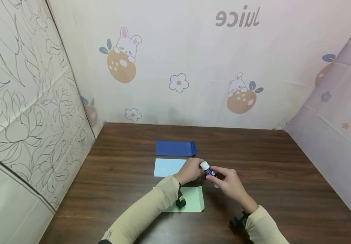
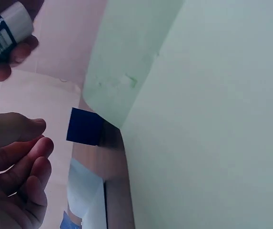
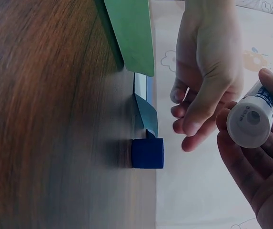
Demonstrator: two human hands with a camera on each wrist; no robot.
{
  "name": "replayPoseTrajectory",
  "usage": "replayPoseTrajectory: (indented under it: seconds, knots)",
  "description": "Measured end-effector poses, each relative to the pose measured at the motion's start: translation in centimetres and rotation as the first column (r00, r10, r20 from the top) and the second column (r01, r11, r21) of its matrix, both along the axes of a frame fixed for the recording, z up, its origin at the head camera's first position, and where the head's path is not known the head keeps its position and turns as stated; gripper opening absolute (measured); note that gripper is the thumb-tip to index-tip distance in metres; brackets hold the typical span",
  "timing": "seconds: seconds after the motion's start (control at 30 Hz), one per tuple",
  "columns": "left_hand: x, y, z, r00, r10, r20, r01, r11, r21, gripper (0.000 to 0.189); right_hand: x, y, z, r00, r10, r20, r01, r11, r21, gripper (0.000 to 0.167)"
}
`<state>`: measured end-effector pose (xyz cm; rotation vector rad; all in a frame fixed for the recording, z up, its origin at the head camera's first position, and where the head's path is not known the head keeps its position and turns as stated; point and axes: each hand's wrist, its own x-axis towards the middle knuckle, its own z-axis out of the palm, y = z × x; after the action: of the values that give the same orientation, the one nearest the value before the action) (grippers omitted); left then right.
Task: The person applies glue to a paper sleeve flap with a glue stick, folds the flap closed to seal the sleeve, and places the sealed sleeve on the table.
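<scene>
My right hand (image 1: 228, 183) grips a glue stick (image 1: 210, 172) with a dark label and white ends, tilted above the table. In the right wrist view, the round white end of the glue stick (image 3: 251, 123) faces the camera. Close beside it is my left hand (image 1: 191, 171), its fingers loosely bent around nothing in the left wrist view (image 2: 19, 167). Under the left forearm lies a light green paper envelope (image 1: 193, 200) with a folded flap at its right end. A light blue paper piece (image 1: 167, 167) lies partly hidden behind the left hand.
A dark blue envelope (image 1: 173, 148) with a raised right flap lies farther back. A small dark blue block (image 3: 147, 153) stands on the wooden table (image 1: 126, 203). Patterned curtains (image 1: 175, 51) surround the table at the back and sides.
</scene>
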<state>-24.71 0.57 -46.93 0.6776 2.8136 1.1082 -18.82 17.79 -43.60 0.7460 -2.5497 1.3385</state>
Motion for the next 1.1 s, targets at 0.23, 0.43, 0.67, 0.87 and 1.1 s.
replayPoseTrajectory:
  seconds: [0.23, 0.43, 0.67, 0.87, 1.1]
  knots:
    - [0.7, -0.6, 0.5, 1.000, -0.009, -0.020, 0.009, 1.000, 0.001, 0.006, -0.3, 0.2, 0.1, 1.000, -0.023, 0.020, 0.022, 0.999, 0.028, 0.025]
    - [0.7, -1.6, 0.1, 0.999, -0.037, -0.040, 0.039, 0.997, 0.061, 0.008, -0.5, 0.3, -0.1, 0.999, -0.022, 0.036, 0.021, 0.999, 0.028, 0.026]
    - [1.4, -2.8, 0.8, 0.996, -0.086, 0.016, 0.084, 0.989, 0.123, 0.015, -0.7, 0.2, -0.1, 0.999, 0.000, 0.036, -0.001, 1.000, 0.019, 0.026]
    - [2.5, -3.4, 2.0, 0.992, -0.116, 0.047, 0.109, 0.985, 0.137, 0.019, -0.8, 0.1, 0.2, 1.000, 0.008, 0.026, -0.008, 1.000, 0.006, 0.026]
    - [3.5, -3.9, 2.2, 0.992, -0.108, 0.058, 0.098, 0.983, 0.153, 0.032, -0.8, 0.1, 0.0, 0.999, -0.005, 0.047, 0.003, 0.999, 0.035, 0.028]
